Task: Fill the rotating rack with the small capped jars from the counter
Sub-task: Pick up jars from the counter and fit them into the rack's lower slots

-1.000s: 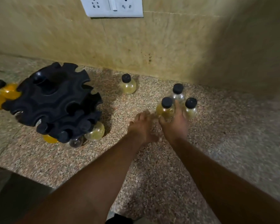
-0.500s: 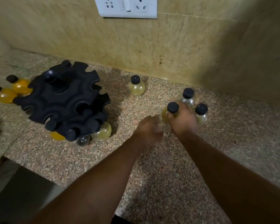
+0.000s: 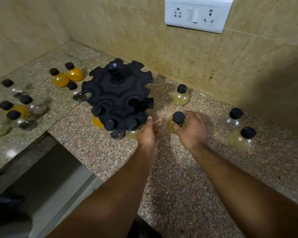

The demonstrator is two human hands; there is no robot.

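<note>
I find no legible text, label, brand, number or sign anywhere in this view. The small round glass jars with black caps carry no readable labels. The black plastic two-tier rotating rack shows no marking I can make out. The white plastic wall plate with two sockets and a switch bears no readable lettering. The speckled granite counter and beige tiled wall are unmarked.
</note>
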